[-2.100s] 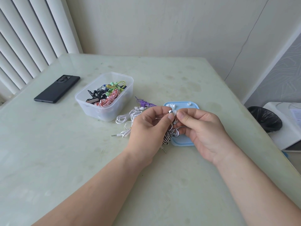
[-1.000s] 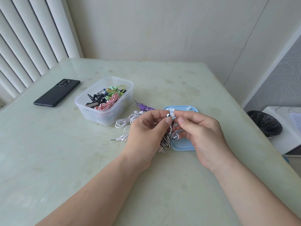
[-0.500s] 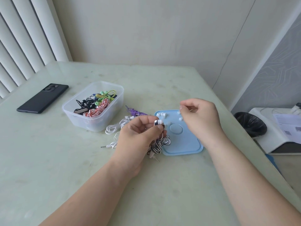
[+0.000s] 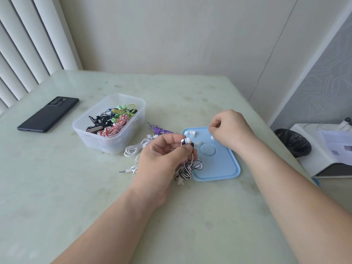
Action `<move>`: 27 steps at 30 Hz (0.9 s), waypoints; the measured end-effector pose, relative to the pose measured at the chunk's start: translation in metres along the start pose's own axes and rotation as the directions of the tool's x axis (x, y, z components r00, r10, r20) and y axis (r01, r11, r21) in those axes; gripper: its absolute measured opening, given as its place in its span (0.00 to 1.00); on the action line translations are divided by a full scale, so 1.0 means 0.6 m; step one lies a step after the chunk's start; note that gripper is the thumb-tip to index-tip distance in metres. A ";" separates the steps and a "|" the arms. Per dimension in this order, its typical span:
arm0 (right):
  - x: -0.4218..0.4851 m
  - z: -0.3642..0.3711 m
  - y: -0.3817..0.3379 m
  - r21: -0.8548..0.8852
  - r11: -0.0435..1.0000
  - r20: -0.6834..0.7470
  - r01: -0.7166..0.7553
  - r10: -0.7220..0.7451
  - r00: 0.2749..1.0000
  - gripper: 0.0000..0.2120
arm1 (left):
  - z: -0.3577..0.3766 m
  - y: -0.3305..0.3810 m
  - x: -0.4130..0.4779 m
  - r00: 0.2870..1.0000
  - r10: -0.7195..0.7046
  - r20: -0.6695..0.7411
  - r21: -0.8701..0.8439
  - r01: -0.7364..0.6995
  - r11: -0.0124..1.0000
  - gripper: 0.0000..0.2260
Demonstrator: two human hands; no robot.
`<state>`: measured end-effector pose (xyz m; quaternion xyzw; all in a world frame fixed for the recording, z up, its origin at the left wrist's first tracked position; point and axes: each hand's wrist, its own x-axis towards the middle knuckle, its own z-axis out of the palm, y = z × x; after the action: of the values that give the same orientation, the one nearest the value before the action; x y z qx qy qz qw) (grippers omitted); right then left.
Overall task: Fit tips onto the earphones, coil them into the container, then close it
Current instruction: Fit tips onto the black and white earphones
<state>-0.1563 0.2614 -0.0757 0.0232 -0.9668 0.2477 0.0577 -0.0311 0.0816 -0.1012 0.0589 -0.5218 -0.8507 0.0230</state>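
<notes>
Pinching one bud of the black-and-white striped earphones between thumb and forefinger, the left hand holds the pair over the table at the near left corner of the blue lid. Its grip is clamped on the bud, and the rest of the cord hangs below in a loose bundle with the plug down by the table.

A white fitted tip shows on that bud. Two seconds ago both hands met at this bud. Since then the right hand has drawn away to the lid's far end, where the loose tips lie. Its fingers are curled, with thumb and forefinger drawn together, but whether that grip has a tip in it cannot be told. By the look of it, the first bud is done and a tip for the second is being fetched; coiling and closing are not yet begun.

The lid lies flat and serves as a tray: two tips at its far left corner, one near the held bud, one just beside the right hand. The clear plastic container stands open to the lid's left, holding coiled earphones in black, pink-and-white and green. Between container and lid, purple earphones and white earphones lie on the table, outside the container. A black phone lies further left.
</notes>
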 end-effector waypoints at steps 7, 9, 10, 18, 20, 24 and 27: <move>-0.106 -0.036 -0.053 0.705 0.708 0.000 -0.031 0.043 0.999 0.05 | 0.006 0.008 -0.005 1.000 -0.014 -0.008 -0.041 0.014 0.999 0.18; -0.138 -0.028 -0.053 0.778 0.623 0.058 -0.082 0.059 0.997 0.07 | 0.007 0.009 -0.006 1.000 -0.020 -0.010 -0.030 0.020 0.999 0.16; -0.149 -0.019 -0.052 0.800 0.591 0.083 -0.102 0.060 0.995 0.07 | 0.005 0.009 -0.007 1.000 -0.020 -0.011 -0.023 0.020 1.000 0.15; -0.163 -0.006 -0.037 0.916 0.352 0.207 -0.193 -0.005 0.978 0.07 | 0.002 0.003 -0.004 0.998 -0.061 0.017 -0.027 0.062 0.998 0.11; -0.161 -0.006 -0.032 0.924 0.304 0.246 -0.232 -0.007 0.969 0.10 | 0.001 0.000 -0.002 0.999 -0.049 0.019 -0.018 0.049 0.999 0.11; -0.159 -0.001 -0.026 0.929 0.267 0.275 -0.255 -0.042 0.960 0.09 | -0.002 -0.006 0.001 0.999 -0.043 0.029 0.006 0.043 0.999 0.15; -0.162 0.002 -0.029 0.937 0.255 0.268 -0.239 -0.088 0.959 0.07 | 0.000 -0.005 -0.002 0.998 -0.022 0.058 0.029 0.020 0.999 0.11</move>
<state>-0.0590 0.2472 -0.0807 0.0399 -0.6129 0.7813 -0.1108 -0.0298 0.0830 -0.1039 0.0402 -0.5338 -0.8446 -0.0020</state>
